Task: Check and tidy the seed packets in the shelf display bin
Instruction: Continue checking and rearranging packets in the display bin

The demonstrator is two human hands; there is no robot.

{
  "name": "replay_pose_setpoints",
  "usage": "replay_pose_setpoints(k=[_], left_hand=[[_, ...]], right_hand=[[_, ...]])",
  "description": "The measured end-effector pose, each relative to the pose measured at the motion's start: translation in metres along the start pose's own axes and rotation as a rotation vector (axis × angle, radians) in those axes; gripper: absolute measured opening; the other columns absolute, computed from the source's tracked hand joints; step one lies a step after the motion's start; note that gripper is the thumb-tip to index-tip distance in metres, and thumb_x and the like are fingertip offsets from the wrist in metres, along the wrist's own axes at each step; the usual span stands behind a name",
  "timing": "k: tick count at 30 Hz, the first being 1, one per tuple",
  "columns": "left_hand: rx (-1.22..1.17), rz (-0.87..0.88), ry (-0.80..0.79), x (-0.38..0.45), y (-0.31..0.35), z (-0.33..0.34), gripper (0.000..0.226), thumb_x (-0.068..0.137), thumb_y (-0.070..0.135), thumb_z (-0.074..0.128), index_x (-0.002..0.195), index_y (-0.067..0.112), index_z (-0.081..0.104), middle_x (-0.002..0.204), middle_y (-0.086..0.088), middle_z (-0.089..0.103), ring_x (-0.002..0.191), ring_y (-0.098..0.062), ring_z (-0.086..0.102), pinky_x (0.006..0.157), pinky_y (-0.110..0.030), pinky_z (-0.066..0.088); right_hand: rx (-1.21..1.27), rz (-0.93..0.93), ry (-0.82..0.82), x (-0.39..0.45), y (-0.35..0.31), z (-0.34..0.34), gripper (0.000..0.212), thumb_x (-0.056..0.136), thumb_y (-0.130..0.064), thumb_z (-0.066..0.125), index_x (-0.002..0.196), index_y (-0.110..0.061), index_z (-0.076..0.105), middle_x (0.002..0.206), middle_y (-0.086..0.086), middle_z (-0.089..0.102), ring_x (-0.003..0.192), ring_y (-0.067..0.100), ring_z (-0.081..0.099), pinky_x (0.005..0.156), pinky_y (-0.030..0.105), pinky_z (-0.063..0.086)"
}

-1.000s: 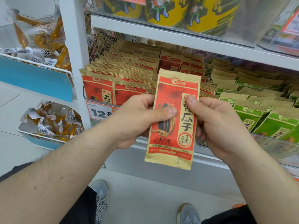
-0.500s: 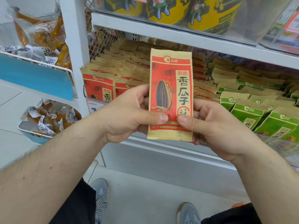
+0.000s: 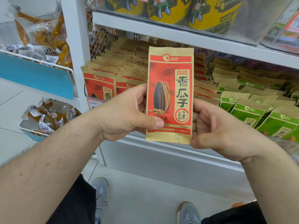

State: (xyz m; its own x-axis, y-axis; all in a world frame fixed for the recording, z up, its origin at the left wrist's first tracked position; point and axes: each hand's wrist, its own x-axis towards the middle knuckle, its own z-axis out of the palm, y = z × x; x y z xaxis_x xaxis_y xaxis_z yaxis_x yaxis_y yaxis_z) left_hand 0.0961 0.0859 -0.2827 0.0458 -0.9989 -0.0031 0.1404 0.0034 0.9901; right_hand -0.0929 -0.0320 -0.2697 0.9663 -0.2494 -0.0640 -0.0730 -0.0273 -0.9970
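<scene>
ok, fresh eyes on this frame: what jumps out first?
A red sunflower seed packet held upright at centre frame, the left hand pinching its lower left edge and the right hand at its lower right corner. Behind it, rows of red packets fill the shelf bin, with green packets to the right.

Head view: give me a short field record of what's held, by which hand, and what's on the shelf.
held item: red seed packet, upright, front facing camera
left hand: thumb pinches the packet's lower left
right hand: fingers behind the packet's right edge, thumb at its bottom corner
bin, left: red packets in rows
bin, right: green packets
shelf above: yellow tubs
</scene>
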Motion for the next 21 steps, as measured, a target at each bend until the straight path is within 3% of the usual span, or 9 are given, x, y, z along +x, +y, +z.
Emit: replay_pose_setpoints(k=[3,5,7,9,11,13,15,18,21], left_hand=[[-0.016,-0.024,0.003,0.001,0.000,0.003,0.058,0.071,-0.003,0.068,0.125,0.013,0.055,0.118,-0.013,0.069,0.102,-0.028,0.070,0.075,-0.043,0.061],[0.071,-0.024,0.148,0.003,-0.001,0.009,0.053,0.071,0.008,0.080,0.120,0.013,0.059,0.112,-0.009,0.071,0.095,-0.025,0.071,0.070,-0.039,0.062],[0.180,0.012,0.299,0.004,-0.001,0.013,0.062,0.068,0.029,0.081,0.124,0.017,0.059,0.110,-0.001,0.070,0.092,-0.022,0.072,0.071,-0.039,0.062],[0.134,0.046,0.277,0.003,0.002,0.017,0.064,0.073,0.041,0.080,0.128,0.018,0.055,0.117,0.001,0.069,0.098,-0.021,0.071,0.076,-0.041,0.061],[0.015,0.057,0.158,0.000,0.004,0.025,0.056,0.073,0.042,0.078,0.119,0.014,0.061,0.112,-0.006,0.071,0.097,-0.027,0.071,0.077,-0.043,0.060],[-0.027,0.046,0.137,0.002,-0.002,0.028,0.040,0.072,0.036,0.081,0.104,0.014,0.069,0.099,-0.011,0.073,0.086,-0.029,0.071,0.068,-0.040,0.059],[-0.044,-0.011,0.153,0.008,-0.013,0.021,0.023,0.074,0.023,0.075,0.097,0.018,0.072,0.096,-0.009,0.074,0.085,-0.027,0.071,0.067,-0.039,0.058],[-0.011,-0.156,-0.017,0.009,-0.018,0.008,0.038,0.072,0.012,0.066,0.109,0.016,0.067,0.108,-0.011,0.073,0.097,-0.029,0.070,0.075,-0.043,0.058],[0.102,-0.195,-0.204,0.006,-0.021,0.008,0.051,0.072,0.010,0.074,0.121,0.007,0.058,0.119,-0.019,0.067,0.107,-0.037,0.066,0.086,-0.056,0.054]], right_hand=[[0.068,-0.048,0.118,0.002,0.000,0.007,0.072,0.066,0.006,0.069,0.132,-0.012,0.048,0.104,0.010,0.070,0.077,0.017,0.065,0.050,0.025,0.048],[-0.010,-0.105,0.331,0.005,-0.001,0.018,0.063,0.068,0.006,0.068,0.124,-0.020,0.055,0.096,0.003,0.072,0.066,0.012,0.062,0.040,0.021,0.043],[-0.216,-0.179,0.540,0.006,-0.005,0.029,0.061,0.073,0.008,0.068,0.121,-0.028,0.059,0.096,-0.006,0.073,0.064,0.006,0.063,0.046,0.016,0.045],[-0.580,-0.237,0.665,0.003,-0.007,0.036,0.069,0.073,-0.002,0.072,0.128,-0.040,0.056,0.096,-0.020,0.069,0.064,0.002,0.063,0.057,0.012,0.046],[-0.952,-0.225,0.668,0.001,-0.006,0.043,0.084,0.067,-0.014,0.079,0.138,-0.046,0.046,0.089,-0.027,0.058,0.065,-0.001,0.054,0.066,0.013,0.047],[-1.075,-0.174,0.592,0.002,0.000,0.049,0.089,0.064,-0.030,0.083,0.142,-0.041,0.043,0.088,-0.024,0.047,0.067,-0.005,0.046,0.071,0.011,0.042],[-0.879,-0.152,0.601,0.004,0.000,0.050,0.072,0.067,-0.035,0.082,0.134,-0.038,0.054,0.079,-0.018,0.051,0.059,-0.002,0.047,0.064,0.011,0.042],[-0.475,-0.159,0.845,0.003,-0.015,0.035,0.040,0.077,-0.020,0.075,0.113,-0.031,0.062,0.069,-0.007,0.056,0.049,0.002,0.049,0.047,0.016,0.044],[-0.225,-0.075,0.786,0.000,-0.024,0.027,0.010,0.090,-0.021,0.062,0.099,-0.018,0.065,0.060,-0.008,0.063,0.042,0.002,0.052,0.037,0.016,0.038]])
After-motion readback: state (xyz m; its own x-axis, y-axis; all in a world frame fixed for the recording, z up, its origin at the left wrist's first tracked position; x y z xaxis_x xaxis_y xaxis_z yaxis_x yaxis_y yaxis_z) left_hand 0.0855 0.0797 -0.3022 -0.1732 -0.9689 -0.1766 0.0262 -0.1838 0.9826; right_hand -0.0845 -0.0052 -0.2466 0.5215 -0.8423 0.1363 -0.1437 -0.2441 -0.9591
